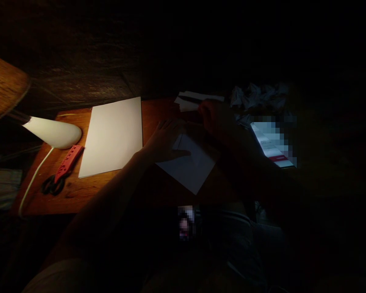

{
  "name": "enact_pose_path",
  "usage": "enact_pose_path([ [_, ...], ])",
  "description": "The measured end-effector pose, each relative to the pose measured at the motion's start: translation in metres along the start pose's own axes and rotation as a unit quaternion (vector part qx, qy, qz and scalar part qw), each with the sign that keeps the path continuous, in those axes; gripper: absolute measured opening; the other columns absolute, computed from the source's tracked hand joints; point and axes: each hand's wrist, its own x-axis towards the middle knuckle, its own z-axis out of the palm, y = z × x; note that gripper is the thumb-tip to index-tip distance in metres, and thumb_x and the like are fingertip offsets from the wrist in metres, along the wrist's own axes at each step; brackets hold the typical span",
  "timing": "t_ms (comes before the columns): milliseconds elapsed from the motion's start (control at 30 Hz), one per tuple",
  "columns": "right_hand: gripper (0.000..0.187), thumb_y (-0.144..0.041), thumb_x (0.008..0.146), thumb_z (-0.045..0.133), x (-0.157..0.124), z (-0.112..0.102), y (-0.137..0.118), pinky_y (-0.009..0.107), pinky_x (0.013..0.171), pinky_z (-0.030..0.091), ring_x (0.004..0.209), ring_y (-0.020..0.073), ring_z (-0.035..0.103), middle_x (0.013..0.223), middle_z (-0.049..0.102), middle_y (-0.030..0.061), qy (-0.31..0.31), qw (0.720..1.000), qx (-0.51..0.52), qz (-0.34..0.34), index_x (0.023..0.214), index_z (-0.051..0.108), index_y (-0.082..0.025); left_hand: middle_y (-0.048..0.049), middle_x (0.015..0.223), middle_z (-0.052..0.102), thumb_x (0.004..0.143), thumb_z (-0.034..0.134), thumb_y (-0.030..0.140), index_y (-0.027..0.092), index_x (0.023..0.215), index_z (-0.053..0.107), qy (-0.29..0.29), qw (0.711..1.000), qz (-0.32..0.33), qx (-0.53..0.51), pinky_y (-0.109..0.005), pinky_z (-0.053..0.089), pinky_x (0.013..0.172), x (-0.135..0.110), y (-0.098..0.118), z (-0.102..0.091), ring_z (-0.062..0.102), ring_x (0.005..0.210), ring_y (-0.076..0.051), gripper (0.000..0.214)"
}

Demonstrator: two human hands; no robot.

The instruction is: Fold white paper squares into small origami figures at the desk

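My left hand (166, 140) lies flat with its fingers spread, pressing on a sheet of white paper (197, 169) turned with a corner toward me. A crease or edge line runs on the sheet close to my thumb. My right hand (210, 116), in deep shadow, is raised over the sheet's far right side with its fingers curled closed. Whatever it may hold is too dark to make out. Just beyond it are some white paper pieces (190, 105), with a dark narrow strip across them.
On the wooden table (88, 197), a stack of white paper (114, 136) lies left of my hands. Scissors (53, 184), a red perforated piece (68, 162) and a lamp (56, 132) stand further left. Several folded paper shapes (253, 97) and a lit screen (270, 142) are at right.
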Motion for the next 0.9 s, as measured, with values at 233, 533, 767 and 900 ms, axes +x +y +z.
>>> enact_pose_path([
  [233,0.025,-0.025,0.102,0.053,0.004,-0.004,0.01,0.041,0.086,0.052,0.099,0.0293,0.071,0.107,0.08,0.0136,0.014,1.0,0.009,0.025,0.106,0.077,-0.021,-0.018,0.161,0.051,0.091,0.076,0.053,0.027,0.15,0.061,-0.041,0.999,0.018,0.011,-0.068,0.035,0.122,-0.001,0.003,0.003,0.047,0.147,-0.044,0.067],
  [533,0.029,-0.039,0.093,0.074,-0.007,-0.003,-0.001,0.039,0.078,0.049,0.088,0.0274,0.068,0.098,0.078,0.0124,-0.085,0.996,0.034,-0.012,0.114,0.075,-0.019,-0.0228,0.165,0.048,0.092,0.072,0.052,0.019,0.158,0.049,-0.028,1.0,-0.002,0.003,-0.067,0.035,0.122,-0.001,-0.001,0.007,0.045,0.151,-0.046,0.077],
  [767,0.018,-0.031,0.085,0.078,0.003,0.006,0.013,0.036,0.078,0.052,0.086,0.0234,0.067,0.09,0.076,0.0069,-0.046,0.984,0.17,0.023,0.099,0.075,-0.021,-0.023,0.158,0.056,0.086,0.077,0.044,0.015,0.163,0.04,0.02,0.997,-0.064,-0.038,-0.064,0.035,0.123,0.002,-0.007,0.01,0.051,0.146,-0.045,0.09],
  [900,0.009,-0.028,0.086,0.076,0.005,0.004,0.005,0.036,0.077,0.056,0.087,0.022,0.069,0.089,0.073,0.0033,0.005,0.949,0.306,0.081,0.091,0.071,-0.021,-0.0157,0.131,0.073,0.086,0.076,0.038,0.019,0.155,0.049,0.126,0.972,-0.124,-0.154,-0.056,0.047,0.116,0.005,-0.012,0.008,0.066,0.129,-0.037,0.076],
])
